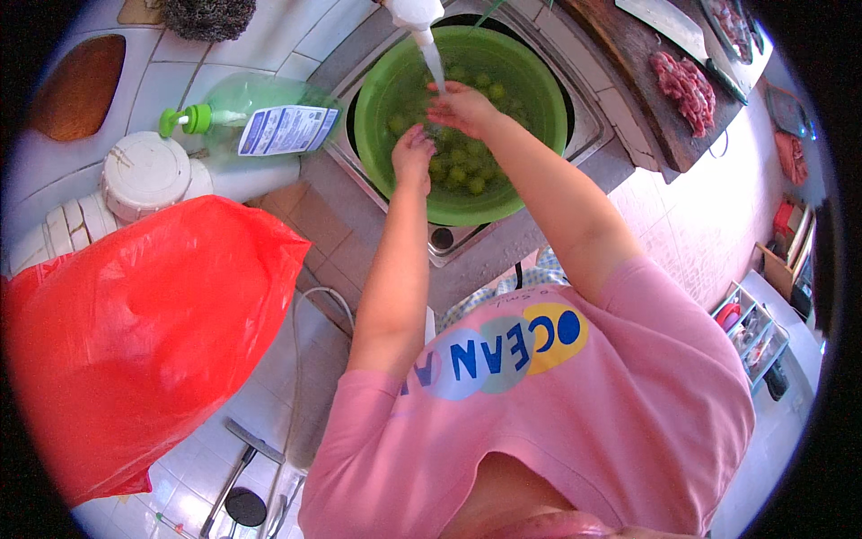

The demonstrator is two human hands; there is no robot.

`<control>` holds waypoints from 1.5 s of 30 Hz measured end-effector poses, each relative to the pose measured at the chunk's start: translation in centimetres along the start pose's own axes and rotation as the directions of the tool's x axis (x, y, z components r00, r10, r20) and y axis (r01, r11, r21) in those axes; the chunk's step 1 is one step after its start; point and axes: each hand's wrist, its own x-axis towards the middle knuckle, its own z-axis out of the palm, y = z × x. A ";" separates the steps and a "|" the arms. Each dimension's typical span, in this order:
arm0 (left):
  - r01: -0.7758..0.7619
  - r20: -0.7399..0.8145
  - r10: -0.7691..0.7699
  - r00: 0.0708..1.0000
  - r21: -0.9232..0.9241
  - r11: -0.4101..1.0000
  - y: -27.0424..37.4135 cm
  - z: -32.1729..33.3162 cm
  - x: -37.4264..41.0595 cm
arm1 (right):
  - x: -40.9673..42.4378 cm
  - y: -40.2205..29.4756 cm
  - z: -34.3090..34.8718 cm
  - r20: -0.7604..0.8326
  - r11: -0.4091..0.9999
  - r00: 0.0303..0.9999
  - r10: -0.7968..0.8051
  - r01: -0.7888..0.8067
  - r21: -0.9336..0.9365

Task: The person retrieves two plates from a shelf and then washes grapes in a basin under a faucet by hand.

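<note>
A green plastic basin (377, 172) sits in a metal sink (444, 256), holding water and many small round green fruits (465, 165). From a white tap (412, 13) a stream of water (433, 60) runs into it. My right hand (465, 108) is over the basin with its fingers spread at the stream, and I see nothing held in it. Lower and to the left, my left hand (412, 158) is inside the basin's rim with bent fingers; whether it holds anything cannot be made out.
A pump bottle (222, 118) lies left of the sink, near a lidded white tub (146, 170) and a large red plastic bag (148, 337). To the right, a wooden cutting board (626, 67) carries a cleaver (663, 27) and cut raw meat (683, 91).
</note>
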 end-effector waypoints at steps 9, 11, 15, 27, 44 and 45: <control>-0.323 -0.039 0.385 0.922 0.474 0.819 0.2 -0.1 -2.8 | -0.9 6.2 -0.2 0.207 0.138 0.953 -0.220 0.240 -0.961; -0.513 0.126 0.621 0.774 0.699 0.498 1.2 -0.7 -4.6 | -0.5 6.2 -0.7 0.198 0.180 0.937 -0.288 0.256 -0.950; -0.516 0.370 0.728 0.577 0.856 -0.027 2.5 -3.7 -8.7 | -0.3 0.8 1.0 -0.054 0.983 0.997 0.048 -0.057 -0.175; -0.472 0.368 0.707 0.604 0.880 -0.055 -0.4 -5.8 -10.7 | 0.2 -4.6 2.6 -0.018 0.635 0.876 0.482 -0.336 0.695; -0.478 0.355 0.728 0.587 0.877 -0.042 -0.7 -5.8 -10.6 | 1.3 -3.2 1.2 0.100 0.598 0.933 0.347 -0.302 0.742; -0.479 0.356 0.730 0.583 0.877 -0.045 -0.7 -5.9 -10.6 | 1.0 -3.4 2.0 0.012 0.611 0.929 0.370 -0.253 0.750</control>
